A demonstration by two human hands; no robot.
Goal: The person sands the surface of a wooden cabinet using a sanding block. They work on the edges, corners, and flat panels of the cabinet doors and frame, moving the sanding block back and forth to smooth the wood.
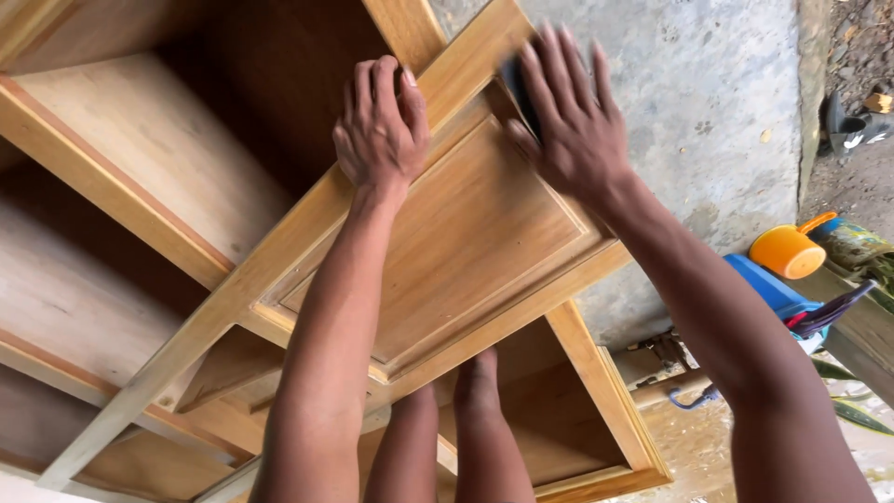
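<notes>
Across the open front of a wooden cabinet point(112, 186) lying on its back, a panelled cabinet door point(447, 242) rests slantwise, its raised centre panel facing up and its frame running from low on the near side to high at the far side. At the door's upper edge the left hand point(380, 126) is curled over the frame rail, its grip clenched on the wood with the knuckles up. Just beside it, further along the same upper end of the door, the right hand point(573, 121) lies flat with fingers spread, pressing a small dark sanding block point(515, 84) against the corner of the panel; that grip is grasping the block, most of which is hidden under the fingers, and the hand is blurred. Below the door's lower edge the person's two bare legs point(456, 438) stand inside one of the cabinet's compartments. Beyond the door's far end lies a grey concrete floor point(708, 102). Off to the side of the door, past the right forearm, an orange plastic cup point(787, 250) with a handle sits atop a blue container point(768, 287), near a plank and some green leaves. Further away from the door, at the edge of the concrete, a dark sandal point(852, 130) lies on bare ground.
</notes>
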